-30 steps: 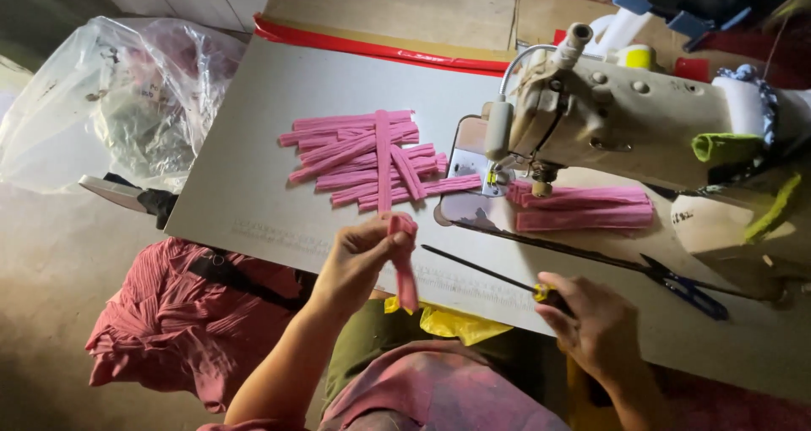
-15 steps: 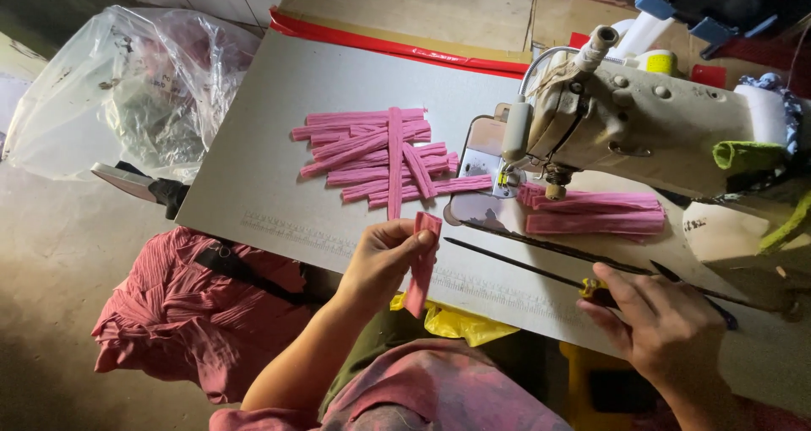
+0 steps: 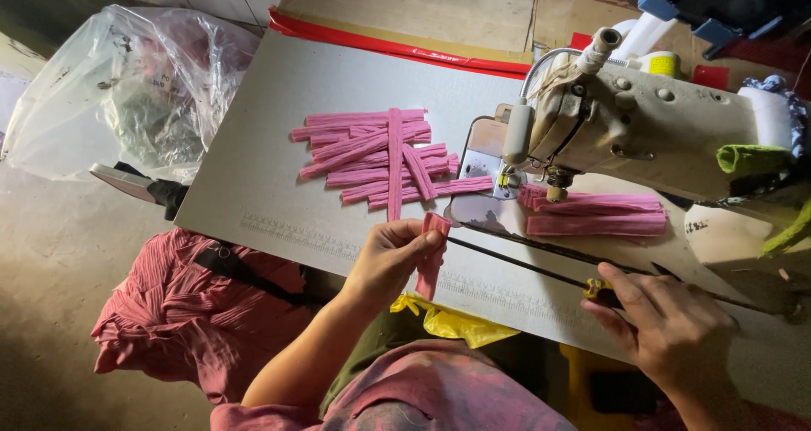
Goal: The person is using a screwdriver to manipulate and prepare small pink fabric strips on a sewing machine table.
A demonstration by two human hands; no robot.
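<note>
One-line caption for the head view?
Left hand pinches a pink fabric strip; right hand grips a thin rod beside the sewing machine.

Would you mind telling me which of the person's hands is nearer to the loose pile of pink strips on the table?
Left. The left hand holds one pink strip just below the pile of pink strips; the right hand is far off, lower right.

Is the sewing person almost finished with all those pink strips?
Hard to say. Looks done: a heap of narrow pink fabric strips lies on the grey table, left of the cream sewing machine. In hand: the left hand pinches one folded pink strip; the right hand rests on a long thin dark rod. Left: a smaller pink bundle beside the needle.
</note>
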